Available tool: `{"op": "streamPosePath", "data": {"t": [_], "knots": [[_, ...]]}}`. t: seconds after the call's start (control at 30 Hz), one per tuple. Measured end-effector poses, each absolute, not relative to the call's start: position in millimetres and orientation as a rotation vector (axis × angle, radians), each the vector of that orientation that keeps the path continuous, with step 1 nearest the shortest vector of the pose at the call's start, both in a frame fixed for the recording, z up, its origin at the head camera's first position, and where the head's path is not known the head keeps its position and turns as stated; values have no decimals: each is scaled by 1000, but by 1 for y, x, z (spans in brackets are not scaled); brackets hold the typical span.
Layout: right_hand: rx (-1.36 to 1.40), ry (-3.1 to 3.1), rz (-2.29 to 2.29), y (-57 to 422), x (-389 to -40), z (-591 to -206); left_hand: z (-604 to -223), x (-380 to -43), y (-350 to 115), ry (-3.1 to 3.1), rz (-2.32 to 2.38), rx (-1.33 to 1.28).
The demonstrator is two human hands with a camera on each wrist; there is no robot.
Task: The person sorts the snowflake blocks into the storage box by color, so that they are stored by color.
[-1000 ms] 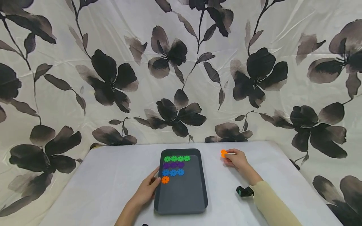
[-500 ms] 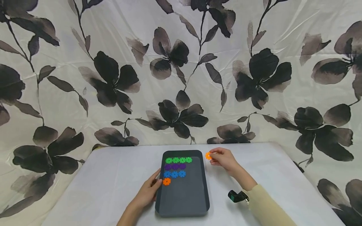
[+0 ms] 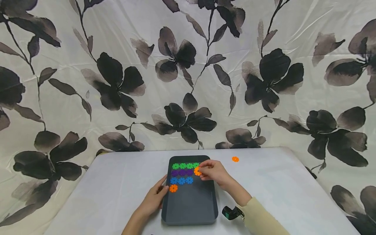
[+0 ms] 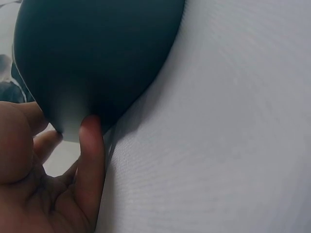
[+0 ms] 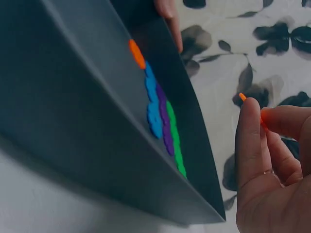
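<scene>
A dark grey tray (image 3: 191, 209) stands on the white table. Inside it lie a row of green flower-shaped discs (image 3: 182, 166), a row of purple discs (image 3: 182, 173), a row of blue discs (image 3: 181, 180) and one orange disc (image 3: 173, 188) at the left. My left hand (image 3: 152, 197) grips the tray's left side, thumb on the rim; in the left wrist view its thumb and fingers (image 4: 91, 155) hold the tray wall. Over the tray's upper right, my right hand (image 3: 215, 173) pinches an orange flower-shaped disc (image 3: 197, 171) between thumb and fingertips.
Another orange disc (image 3: 235, 159) lies on the table (image 3: 255, 176) to the right of the tray. A small black device (image 3: 232, 212) hangs at the right wrist. A floral curtain (image 3: 188, 81) rises behind the table's back edge.
My right hand has carried the orange disc leftward from the table to over the tray, uncovering another orange disc on the table. The left hand keeps its hold on the tray.
</scene>
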State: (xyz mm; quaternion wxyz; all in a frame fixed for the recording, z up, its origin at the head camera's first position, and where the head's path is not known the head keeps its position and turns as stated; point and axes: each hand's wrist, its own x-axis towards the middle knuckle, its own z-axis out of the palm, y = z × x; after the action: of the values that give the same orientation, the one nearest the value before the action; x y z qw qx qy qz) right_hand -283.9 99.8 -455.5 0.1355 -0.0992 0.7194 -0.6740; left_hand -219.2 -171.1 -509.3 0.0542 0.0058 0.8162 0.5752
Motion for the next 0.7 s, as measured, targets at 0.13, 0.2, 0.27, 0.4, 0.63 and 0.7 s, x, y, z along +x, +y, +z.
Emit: {"op": "streamPosePath", "data": {"t": [0.13,0.2,0.27,0.4,0.63,0.7], "knots": [[-341,2077,-1947,89,-282,-458,-509,-220,-171,2474,1758,26],[-358,2071,-1945,84,-284,-462,-509,-219,-171,2478,1758,25],[-384,2065,-1932,79,-283,-460,-509,-219,-171,2484,1754,19],[-428,2067,-1896,71,-282,-458,-507,-219,-172,2487,1763,11],[-428,2056,-1852,60,-283,-463,-508,-218,-172,2476,1753,-6],[-426,2055,-1836,57,-283,-467,-509,-218,-172,2474,1751,-6]]}}
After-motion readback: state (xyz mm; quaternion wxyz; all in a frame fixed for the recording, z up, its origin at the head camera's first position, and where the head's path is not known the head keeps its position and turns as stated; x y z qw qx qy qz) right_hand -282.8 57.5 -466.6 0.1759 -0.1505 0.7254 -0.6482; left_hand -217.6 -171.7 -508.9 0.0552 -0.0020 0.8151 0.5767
